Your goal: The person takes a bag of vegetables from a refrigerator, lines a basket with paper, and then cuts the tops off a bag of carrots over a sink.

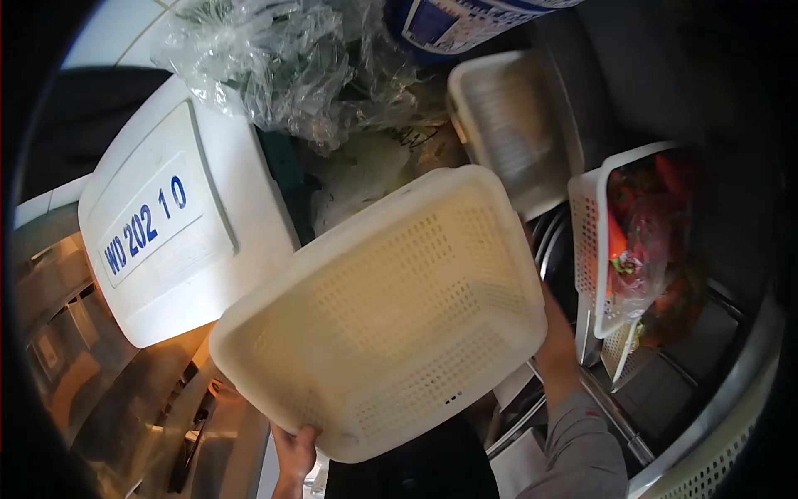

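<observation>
A large cream plastic basket with perforated walls and floor is tilted so that its inside faces me, and no contents show in it. At its lower left corner my left hand is closed on the rim, thumb on the inner side. My right hand is against the basket's right end, with the grey-sleeved forearm rising from below. The basket hides the fingers of that hand, but the basket is held up between both hands.
At left stands a white lidded box marked in blue. Clear plastic bags of greens lie behind the basket. An off-white tub leans at the back. To the right, a white basket holds red vegetables.
</observation>
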Tool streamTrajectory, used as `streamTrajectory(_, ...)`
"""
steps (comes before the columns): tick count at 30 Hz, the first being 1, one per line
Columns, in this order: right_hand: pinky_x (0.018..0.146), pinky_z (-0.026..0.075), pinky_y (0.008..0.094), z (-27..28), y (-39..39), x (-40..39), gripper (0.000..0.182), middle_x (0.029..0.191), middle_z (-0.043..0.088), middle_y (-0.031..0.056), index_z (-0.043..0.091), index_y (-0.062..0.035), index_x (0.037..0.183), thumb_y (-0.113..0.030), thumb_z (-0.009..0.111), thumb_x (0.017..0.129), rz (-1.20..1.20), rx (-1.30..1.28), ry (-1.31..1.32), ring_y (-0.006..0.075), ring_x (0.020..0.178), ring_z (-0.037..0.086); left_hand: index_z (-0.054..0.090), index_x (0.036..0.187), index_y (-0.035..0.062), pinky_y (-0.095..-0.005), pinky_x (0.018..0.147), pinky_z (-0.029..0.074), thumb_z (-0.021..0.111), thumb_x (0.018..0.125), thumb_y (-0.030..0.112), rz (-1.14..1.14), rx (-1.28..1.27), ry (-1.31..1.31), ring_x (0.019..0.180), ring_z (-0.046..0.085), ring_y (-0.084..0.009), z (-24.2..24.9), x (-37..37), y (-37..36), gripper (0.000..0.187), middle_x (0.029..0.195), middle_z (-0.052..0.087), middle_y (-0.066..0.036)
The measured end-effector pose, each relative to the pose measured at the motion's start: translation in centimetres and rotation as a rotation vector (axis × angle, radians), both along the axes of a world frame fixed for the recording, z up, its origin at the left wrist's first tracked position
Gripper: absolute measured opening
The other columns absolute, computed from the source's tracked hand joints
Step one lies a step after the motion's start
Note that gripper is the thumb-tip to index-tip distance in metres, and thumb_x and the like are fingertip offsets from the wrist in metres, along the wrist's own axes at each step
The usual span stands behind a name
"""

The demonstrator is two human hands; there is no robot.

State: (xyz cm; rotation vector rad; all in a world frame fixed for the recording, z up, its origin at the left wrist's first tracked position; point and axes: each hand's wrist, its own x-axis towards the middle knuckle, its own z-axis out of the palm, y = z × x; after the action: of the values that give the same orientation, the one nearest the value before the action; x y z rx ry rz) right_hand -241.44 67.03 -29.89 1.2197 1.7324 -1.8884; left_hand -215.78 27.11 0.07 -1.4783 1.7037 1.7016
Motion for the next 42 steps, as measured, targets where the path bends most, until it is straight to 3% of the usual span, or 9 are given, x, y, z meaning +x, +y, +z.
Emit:
streamTrajectory(13, 0.083, 0.047, 0.0466, 5.6, -8.8, 11.3, 0.047, 0.114, 0.055, 0.014, 0.047, -0.0041, 0.114, -0.044, 0.047, 0.089, -0.382, -0.564, 0.096, 0.0294, 0.091, 0.058, 0.029, 0.124, -0.0002, -0.0373, 0.084, 0.045, 0.054, 0.074, 0.006, -0.426, -0.068, 0.362, 0.1, 0.054, -0.0282, -7.3, -17.8, 10.5, 0.056, 0.108, 0.052, -0.021)
streamTrajectory(16, 0.085, 0.046, 0.0477, 5.1, -10.5, 12.7, 0.05, 0.117, 0.053, 0.0141, 0.046, -0.0046, 0.116, -0.047, 0.046, 0.089, -0.576, -0.845, 0.116, 0.0298, 0.094, 0.058, 0.018, 0.135, -0.0015, -0.0365, 0.094, 0.039, 0.058, 0.083, 0.017, -0.317, 0.436, 0.527, 0.117, 0.045, -0.0315, -13.5, -22.2, 15.9, 0.068, 0.127, 0.041, -0.026)
streamTrajectory(18, 0.101, 0.028, 0.0519, 0.3, -9.7, 14.0, 0.085, 0.14, 0.031, 0.0138, 0.029, -0.0107, 0.135, -0.071, 0.039, 0.076, -0.588, -1.173, 0.169, 0.0341, 0.122, 0.036, 0.011, 0.138, 0.0, -0.0358, 0.098, 0.035, 0.057, 0.085, 0.021, -0.448, 0.325, 0.478, 0.123, 0.038, -0.0319, -15.4, -22.7, 18.2, 0.074, 0.132, 0.034, -0.028)
streamTrajectory(25, 0.102, 0.016, 0.0619, 2.6, -8.2, 3.7, 0.115, 0.14, 0.027, 0.0142, 0.018, -0.0104, 0.141, -0.084, 0.045, 0.057, -0.514, -1.062, 0.283, 0.0452, 0.127, 0.019, 0.0, 0.141, 0.0014, -0.0355, 0.104, 0.027, 0.052, 0.09, 0.03, -0.36, 0.277, 0.337, 0.13, 0.029, -0.033, -17.8, -10.7, 14.6, 0.078, 0.141, 0.02, -0.03)
streamTrajectory(32, 0.099, 0.032, 0.0577, 3.9, -1.7, -4.3, 0.092, 0.136, 0.03, 0.0198, 0.02, -0.0122, 0.139, -0.069, 0.05, 0.074, -0.736, -1.057, 0.439, 0.0441, 0.12, 0.034, 0.009, 0.142, 0.0051, -0.0373, 0.1, 0.033, 0.055, 0.088, 0.027, -0.391, 0.25, 0.057, 0.123, 0.04, -0.0342, -19.0, 3.7, 5.2, 0.075, 0.131, 0.04, -0.028)
streamTrajectory(37, 0.098, 0.034, 0.0536, 1.0, 2.4, -6.9, 0.057, 0.136, 0.034, 0.0182, 0.026, -0.0157, 0.138, -0.037, 0.047, 0.09, 0.066, -0.386, 0.302, 0.0363, 0.123, 0.035, 0.017, 0.14, 0.0081, -0.0383, 0.097, 0.037, 0.057, 0.086, 0.031, -0.509, 0.226, -0.07, 0.117, 0.046, -0.0363, -19.1, 6.8, 4.4, 0.071, 0.125, 0.046, -0.029)
streamTrajectory(39, 0.099, 0.033, 0.0525, 4.1, -2.0, -7.4, 0.058, 0.133, 0.039, 0.0179, 0.025, -0.0158, 0.139, -0.035, 0.048, 0.089, -0.06, 0.022, 0.06, 0.0387, 0.124, 0.035, 0.019, 0.14, 0.0086, -0.0384, 0.096, 0.039, 0.057, 0.086, 0.031, -0.567, 0.202, -0.054, 0.115, 0.049, -0.0357, -19.2, 6.0, 5.2, 0.069, 0.123, 0.049, -0.028)
streamTrajectory(41, 0.091, 0.04, 0.0484, 5.5, -4.2, -6.7, 0.07, 0.13, 0.044, 0.0161, 0.028, -0.0086, 0.138, -0.028, 0.062, 0.08, 0.619, 1.609, 0.194, 0.0368, 0.118, 0.041, 0.026, 0.137, 0.0082, -0.038, 0.092, 0.042, 0.056, 0.087, 0.029, -0.556, 0.14, 0.03, 0.111, 0.053, -0.033, -20.0, 5.2, 6.7, 0.062, 0.119, 0.052, -0.026)
streamTrajectory(42, 0.095, 0.038, 0.0464, 6.0, -3.9, -7.3, 0.07, 0.132, 0.041, 0.0161, 0.027, -0.0057, 0.138, -0.033, 0.06, 0.082, 0.833, 1.693, 0.361, 0.0334, 0.12, 0.041, 0.031, 0.134, 0.0078, -0.0362, 0.088, 0.044, 0.055, 0.088, 0.025, -0.499, 0.108, 0.119, 0.106, 0.056, -0.0295, -19.7, 4.3, 7.5, 0.056, 0.115, 0.056, -0.024)
